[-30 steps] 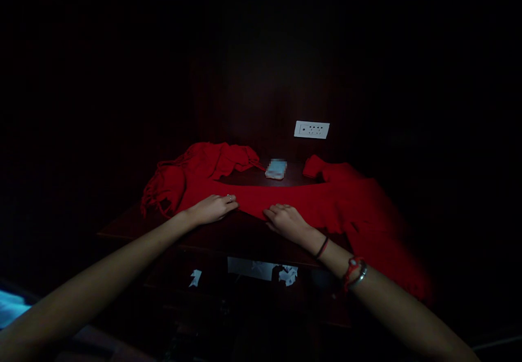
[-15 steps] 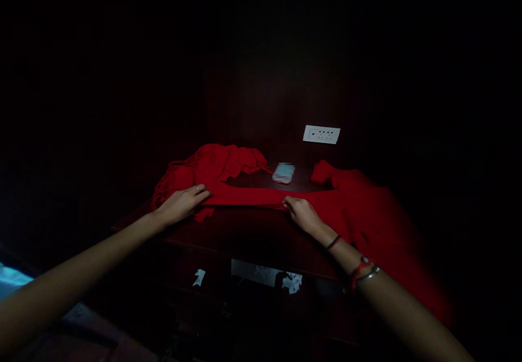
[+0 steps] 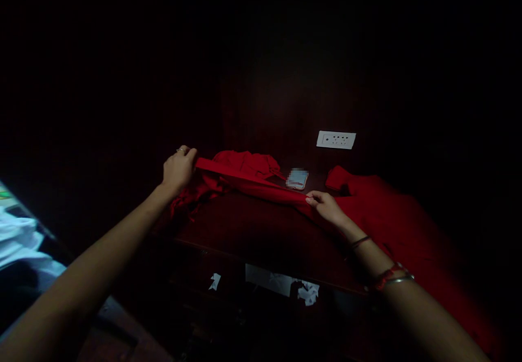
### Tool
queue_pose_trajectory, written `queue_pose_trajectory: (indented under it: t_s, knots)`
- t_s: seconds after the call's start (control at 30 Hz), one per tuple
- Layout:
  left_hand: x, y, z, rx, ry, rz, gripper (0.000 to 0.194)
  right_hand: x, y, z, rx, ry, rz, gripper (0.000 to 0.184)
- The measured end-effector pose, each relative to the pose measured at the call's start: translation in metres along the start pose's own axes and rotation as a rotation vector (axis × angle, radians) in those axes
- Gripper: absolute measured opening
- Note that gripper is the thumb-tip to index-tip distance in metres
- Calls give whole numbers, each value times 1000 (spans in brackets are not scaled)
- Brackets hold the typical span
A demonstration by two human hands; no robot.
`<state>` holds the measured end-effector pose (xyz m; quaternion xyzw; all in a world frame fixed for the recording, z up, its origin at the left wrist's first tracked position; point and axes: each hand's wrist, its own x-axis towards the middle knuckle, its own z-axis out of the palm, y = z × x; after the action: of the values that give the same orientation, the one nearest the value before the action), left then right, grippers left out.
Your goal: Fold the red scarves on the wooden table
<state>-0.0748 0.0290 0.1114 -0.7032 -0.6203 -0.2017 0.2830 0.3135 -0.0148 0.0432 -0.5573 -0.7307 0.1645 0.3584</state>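
A long red cloth point(image 3: 253, 183) is stretched in a folded strip between my two hands. My left hand point(image 3: 179, 169), with a ring on a finger, is closed round the strip's left end and holds it raised. Lower down, my right hand point(image 3: 325, 205) pinches the strip between thumb and fingers. To the right of that hand the cloth spreads wide over the dark table point(image 3: 253, 226) and runs down past my forearm. Left of the middle, a crumpled red part with fringe-like strands lies behind and under the strip. I cannot tell whether it is all one piece.
A phone point(image 3: 299, 178) with a blurred screen lies at the back of the table. Behind it, a white socket plate point(image 3: 336, 139) is on the dark wall. White paper scraps point(image 3: 269, 279) show below the table edge. Pale fabric point(image 3: 20, 237) lies at the far left.
My left hand has lifted its end of the strip up and a little left, so the strip now slants. My right hand keeps its pinch. The whole view has shifted slightly.
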Motion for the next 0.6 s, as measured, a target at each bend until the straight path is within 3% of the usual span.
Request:
queue_pose_trajectory:
  t_s: [0.07, 0.13, 0.17, 0.23, 0.33, 0.47, 0.53, 0.6]
  knots:
    - [-12, 0, 17, -125, -93, 146, 30, -5, 9, -1, -73, -19, 18, 20]
    - [-24, -3, 35, -283, -276, 329, 30, -11, 18, -1, -166, -67, 41, 19]
    - [-27, -7, 42, -359, -354, 365, 30, -14, 21, -1, -200, -88, 49, 18]
    - [-27, -17, 47, -483, -411, 311, 29, -17, 25, -1, -224, -104, 47, 18]
    - [-11, -34, 32, -564, -397, 220, 31, -15, 25, -3, -214, -76, 35, 20]
    - [7, -47, 4, -440, -600, 392, 43, -8, 28, -4, -160, -31, 20, 22]
    - [6, -50, 0, -306, -709, 473, 36, -6, 31, -3, -111, -28, 3, 23]
    - [5, -53, 0, -158, -715, 484, 27, -5, 31, 0, -76, -45, -21, 24]
